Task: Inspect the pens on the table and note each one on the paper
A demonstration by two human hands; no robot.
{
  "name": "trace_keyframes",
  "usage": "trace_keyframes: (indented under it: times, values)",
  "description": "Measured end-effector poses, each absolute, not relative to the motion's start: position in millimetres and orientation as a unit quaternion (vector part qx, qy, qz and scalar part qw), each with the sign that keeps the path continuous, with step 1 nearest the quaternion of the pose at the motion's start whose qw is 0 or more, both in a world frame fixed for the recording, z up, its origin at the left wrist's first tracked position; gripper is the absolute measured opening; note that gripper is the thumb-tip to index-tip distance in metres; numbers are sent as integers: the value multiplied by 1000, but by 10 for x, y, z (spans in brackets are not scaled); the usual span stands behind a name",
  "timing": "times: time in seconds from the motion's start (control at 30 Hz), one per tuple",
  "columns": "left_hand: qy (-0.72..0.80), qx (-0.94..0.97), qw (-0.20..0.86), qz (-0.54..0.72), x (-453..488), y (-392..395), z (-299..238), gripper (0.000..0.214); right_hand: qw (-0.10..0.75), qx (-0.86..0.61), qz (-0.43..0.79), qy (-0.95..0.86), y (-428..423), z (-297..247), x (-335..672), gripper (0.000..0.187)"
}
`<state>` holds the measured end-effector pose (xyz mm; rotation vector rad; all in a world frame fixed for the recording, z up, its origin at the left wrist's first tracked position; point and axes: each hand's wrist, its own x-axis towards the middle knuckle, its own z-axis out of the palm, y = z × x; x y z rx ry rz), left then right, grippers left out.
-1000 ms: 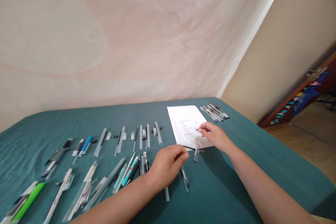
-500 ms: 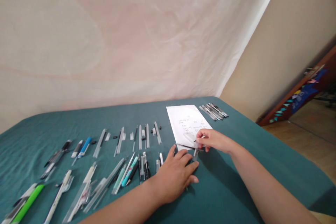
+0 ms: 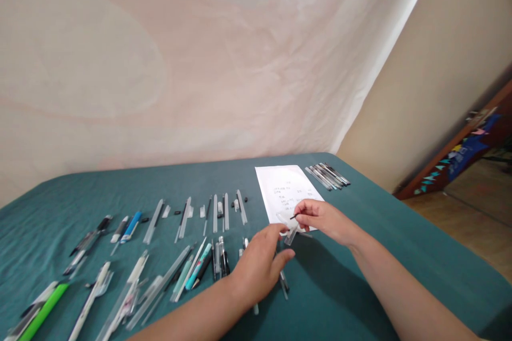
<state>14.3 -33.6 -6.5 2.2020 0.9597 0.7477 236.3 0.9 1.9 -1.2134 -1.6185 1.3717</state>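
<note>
My right hand [image 3: 314,217] is closed in a pinch over the lower edge of the paper, and a thin black pen part [image 3: 295,216] sticks out from its fingertips. Just below those fingers is a clear plastic pen piece [image 3: 291,236]. My left hand [image 3: 260,258] hovers palm down to the left of it, thumb and fingers apart, with the fingertips close to the clear piece. Partly hidden under the left hand, a clear pen barrel [image 3: 283,283] lies on the cloth.
Handwriting covers part of the white paper [image 3: 276,178]. A row of pens [image 3: 328,176] lies at its right. Disassembled pens [image 3: 226,212] form a row on the green tablecloth [image 3: 192,173]. More pens, including a bright green one [image 3: 44,311], lie nearer left.
My left hand has lifted and its thumb has spread from the fingers. My right hand has moved slightly left, and the clear piece has tilted.
</note>
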Motion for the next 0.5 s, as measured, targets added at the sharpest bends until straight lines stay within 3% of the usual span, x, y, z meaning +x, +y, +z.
trace_keyframes:
  times: [0.13, 0.23, 0.37, 0.5]
  values:
    - [387, 721, 474, 324, 157, -237, -111, 22, 389, -429, 536, -615, -84, 38, 2115, 28]
    - [390, 683, 534, 310, 142, -169, -138, 19, 406, -433, 530, -606, -113, -3, 1998, 28]
    - [458, 682, 451, 349, 68, -74, -86, 15, 448, -485, 471, -585, -71, -51, 2035, 30]
    - [504, 702, 349, 363, -31, 22, -7, 14, 400, -511, 401, -647, -71, -54, 2058, 26]
